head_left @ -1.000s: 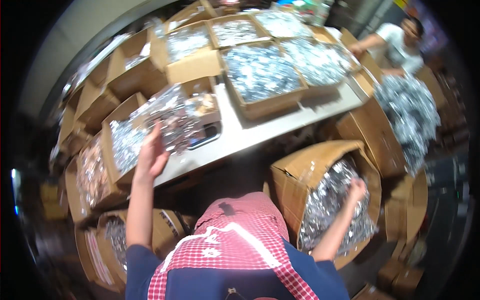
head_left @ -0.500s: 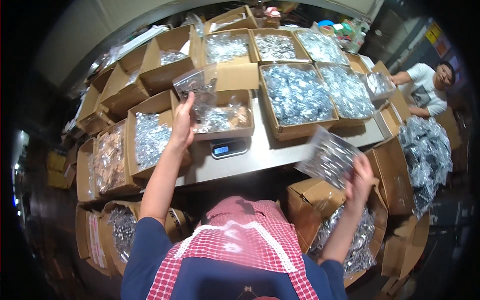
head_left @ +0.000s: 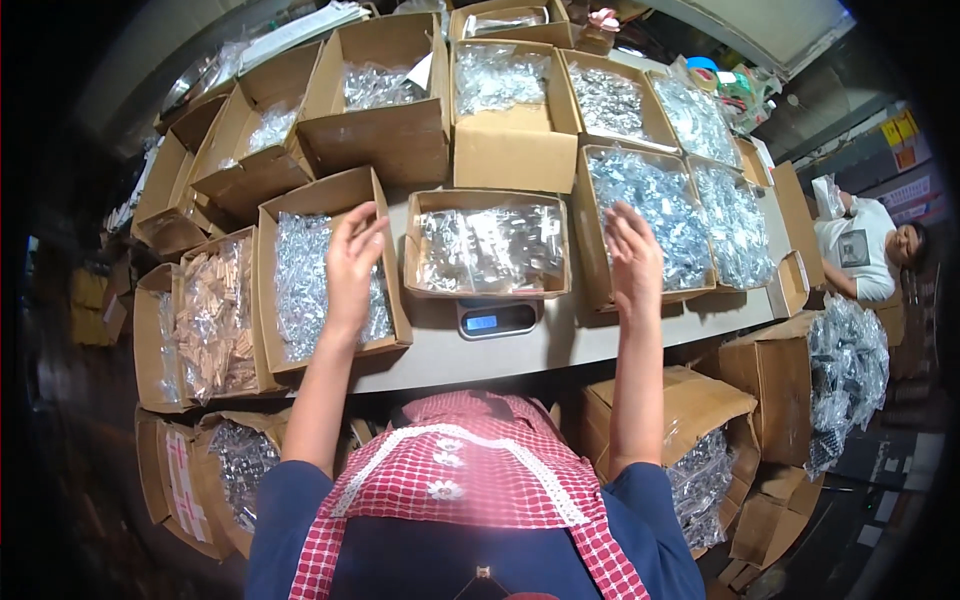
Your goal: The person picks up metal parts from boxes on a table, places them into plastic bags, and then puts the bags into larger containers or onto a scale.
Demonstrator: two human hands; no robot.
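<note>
Scale display (head_left: 482,323): lit blue, its figures too small to make out
Yellow sign (head_left: 899,130): on the far-right wall, unreadable
Pale poster (head_left: 908,195): below it, print too small
White shirt (head_left: 868,247): dark square print, unreadable

Bright light falls on the tabletop (head_left: 435,358), a soft shadow beside the scale (head_left: 497,321); bags (head_left: 490,245) glint; curved fisheye edges darken to black.

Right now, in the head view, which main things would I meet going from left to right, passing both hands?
Copper-coloured pieces → left hand → middle carton → right hand → co-worker in white shirt.
</note>
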